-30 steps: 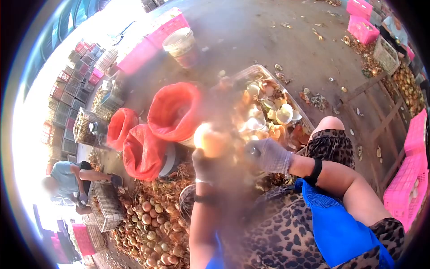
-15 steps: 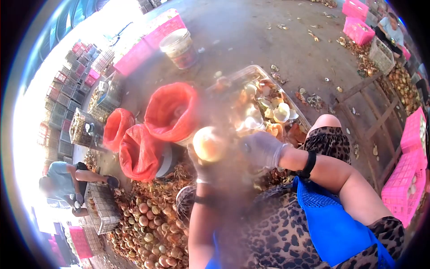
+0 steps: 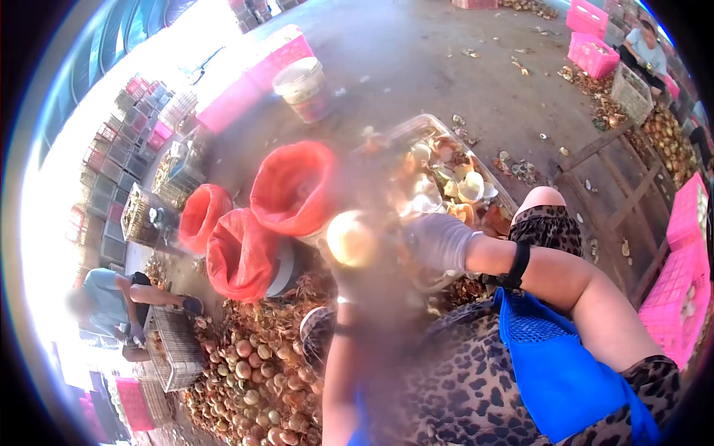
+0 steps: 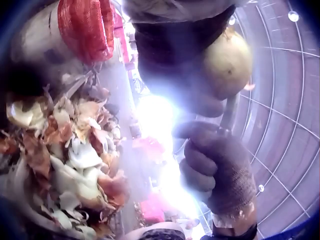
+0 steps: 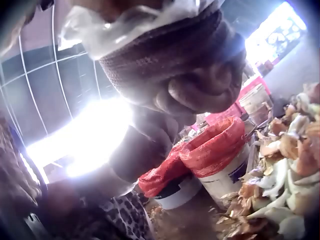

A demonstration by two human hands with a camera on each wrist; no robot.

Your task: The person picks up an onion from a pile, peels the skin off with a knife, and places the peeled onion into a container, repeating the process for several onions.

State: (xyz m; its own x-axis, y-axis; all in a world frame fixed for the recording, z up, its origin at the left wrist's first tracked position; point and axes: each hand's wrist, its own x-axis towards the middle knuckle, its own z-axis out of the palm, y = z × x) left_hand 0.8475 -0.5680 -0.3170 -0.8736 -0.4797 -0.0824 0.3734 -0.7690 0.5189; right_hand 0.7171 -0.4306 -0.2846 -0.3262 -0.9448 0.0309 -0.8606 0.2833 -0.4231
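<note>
A pale onion (image 3: 351,238) sits in my gloved left hand (image 3: 341,276); in the left wrist view the onion (image 4: 228,64) rests against the fingers of the left hand (image 4: 172,65). My gloved right hand (image 3: 440,241) is just right of it, its fingers curled. In the left wrist view the right hand (image 4: 217,167) holds a small metal blade (image 4: 230,114) close under the onion. The right wrist view shows the curled fingers of the right hand (image 5: 185,75), with the left hand (image 5: 142,152) beyond. A blur covers part of the head view between the hands.
A crate of onion peels (image 3: 470,186) stands beyond the right hand. Red mesh bags (image 3: 294,189) line buckets ahead on the left. Loose onions (image 3: 253,394) are heaped at the lower left. A seated person (image 3: 111,301) is at the far left, pink crates (image 3: 678,297) at the right.
The onion, blurred a second ago, now shows more clearly in the left hand. The right hand has turned slightly and its dark tool no longer shows in the head view.
</note>
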